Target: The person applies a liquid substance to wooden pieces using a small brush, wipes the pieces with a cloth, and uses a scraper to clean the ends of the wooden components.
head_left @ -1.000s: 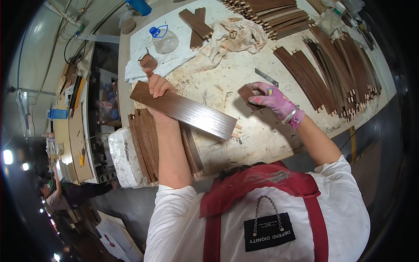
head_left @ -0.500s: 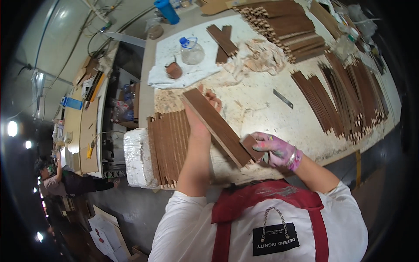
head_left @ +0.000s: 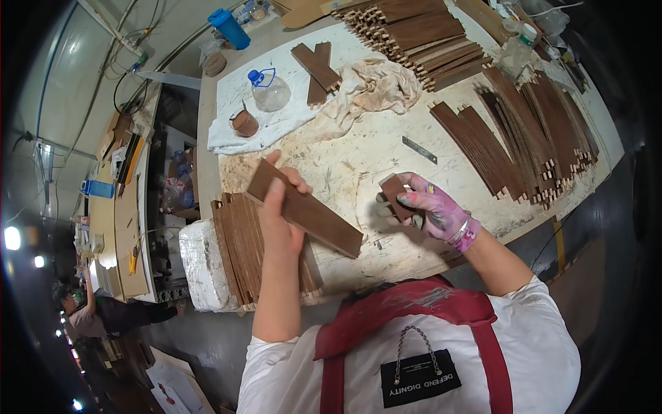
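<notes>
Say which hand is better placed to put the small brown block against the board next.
Likely the right hand: gloved, it grips the small brown block, apart from the board but close to its near end. The left hand is occupied holding the board.

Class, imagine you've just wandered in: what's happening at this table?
A person holds a brown board in the bare left-hand grip. The gloved right-hand grip pinches a small brown block, which is apart from the board at this moment. On the table, a row of boards lies beside the left forearm, with more boards over to the right. A crumpled cloth lies farther back.
</notes>
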A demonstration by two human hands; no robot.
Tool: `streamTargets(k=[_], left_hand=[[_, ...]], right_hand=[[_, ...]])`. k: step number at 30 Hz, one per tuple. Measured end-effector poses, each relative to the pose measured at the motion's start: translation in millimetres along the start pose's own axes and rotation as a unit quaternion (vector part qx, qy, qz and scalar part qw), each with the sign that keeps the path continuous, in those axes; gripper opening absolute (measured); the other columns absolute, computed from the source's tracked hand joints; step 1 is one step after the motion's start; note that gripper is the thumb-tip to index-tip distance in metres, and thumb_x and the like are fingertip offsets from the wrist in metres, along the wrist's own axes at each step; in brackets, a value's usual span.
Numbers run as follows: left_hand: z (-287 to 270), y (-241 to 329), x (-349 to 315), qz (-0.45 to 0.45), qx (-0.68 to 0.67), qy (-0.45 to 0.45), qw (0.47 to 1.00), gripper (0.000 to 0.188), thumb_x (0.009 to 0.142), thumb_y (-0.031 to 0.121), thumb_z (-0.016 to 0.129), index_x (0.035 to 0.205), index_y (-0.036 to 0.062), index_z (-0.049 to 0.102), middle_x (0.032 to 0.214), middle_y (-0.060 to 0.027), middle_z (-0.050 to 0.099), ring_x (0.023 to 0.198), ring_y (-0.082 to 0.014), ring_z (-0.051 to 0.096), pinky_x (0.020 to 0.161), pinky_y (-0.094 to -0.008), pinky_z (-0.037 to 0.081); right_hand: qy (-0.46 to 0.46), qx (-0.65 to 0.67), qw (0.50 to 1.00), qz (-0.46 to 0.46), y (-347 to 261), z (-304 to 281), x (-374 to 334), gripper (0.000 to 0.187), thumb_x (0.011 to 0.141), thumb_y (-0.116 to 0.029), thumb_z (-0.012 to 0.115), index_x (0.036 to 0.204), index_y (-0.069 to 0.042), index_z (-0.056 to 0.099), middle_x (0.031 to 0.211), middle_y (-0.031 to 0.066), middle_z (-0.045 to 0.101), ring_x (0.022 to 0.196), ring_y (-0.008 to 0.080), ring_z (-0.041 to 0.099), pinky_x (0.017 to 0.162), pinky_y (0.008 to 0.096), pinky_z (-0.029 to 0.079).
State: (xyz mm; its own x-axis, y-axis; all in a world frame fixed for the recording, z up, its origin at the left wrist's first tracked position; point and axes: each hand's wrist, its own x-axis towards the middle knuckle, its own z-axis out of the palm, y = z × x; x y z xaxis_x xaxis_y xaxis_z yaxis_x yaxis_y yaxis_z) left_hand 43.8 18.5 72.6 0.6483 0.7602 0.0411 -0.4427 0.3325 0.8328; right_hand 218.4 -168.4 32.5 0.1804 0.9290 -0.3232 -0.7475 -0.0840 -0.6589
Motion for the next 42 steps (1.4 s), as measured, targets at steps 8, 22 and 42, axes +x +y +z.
streamTargets(k=[8, 22, 42], left_hand=[[47, -16, -33, 0.042, 0.266, -0.052, 0.962, 0.054, 0.082, 0.0, 0.061, 0.131, 0.0067, 0.041, 0.09, 0.0013, 0.047, 0.081, -0.0064, 0.045, 0.073, -0.0212, 0.041], [46, -28, -32, 0.081, 0.241, -0.087, 0.963, 0.069, 0.076, -0.009, 0.062, 0.136, 0.0123, 0.037, 0.109, -0.0039, 0.056, 0.1, -0.0128, 0.053, 0.084, -0.0254, 0.042], [2, -56, 31, -0.221, -0.009, 0.121, 0.968, 0.04, 0.09, 0.035, 0.06, 0.118, 0.0067, 0.053, 0.082, -0.0031, 0.053, 0.073, -0.0153, 0.053, 0.066, -0.0321, 0.048]], right_hand=[[-0.002, -0.191, 0.977, -0.097, -39, 25, -16, 0.048, 0.086, -0.032, 0.059, 0.122, -0.004, 0.045, 0.096, 0.0044, 0.056, 0.081, 0.0112, 0.054, 0.071, 0.0264, 0.045], [-0.027, -0.673, 0.584, -0.454, -64, 110, -28, 0.045, 0.078, -0.023, 0.068, 0.118, -0.006, 0.056, 0.105, 0.0156, 0.055, 0.092, 0.0328, 0.056, 0.079, 0.0398, 0.046], [-0.079, -0.088, 0.984, -0.133, -73, 59, 67, 0.032, 0.094, -0.025, 0.052, 0.121, -0.007, 0.05, 0.104, 0.0059, 0.062, 0.092, 0.0163, 0.062, 0.073, 0.0323, 0.051]])
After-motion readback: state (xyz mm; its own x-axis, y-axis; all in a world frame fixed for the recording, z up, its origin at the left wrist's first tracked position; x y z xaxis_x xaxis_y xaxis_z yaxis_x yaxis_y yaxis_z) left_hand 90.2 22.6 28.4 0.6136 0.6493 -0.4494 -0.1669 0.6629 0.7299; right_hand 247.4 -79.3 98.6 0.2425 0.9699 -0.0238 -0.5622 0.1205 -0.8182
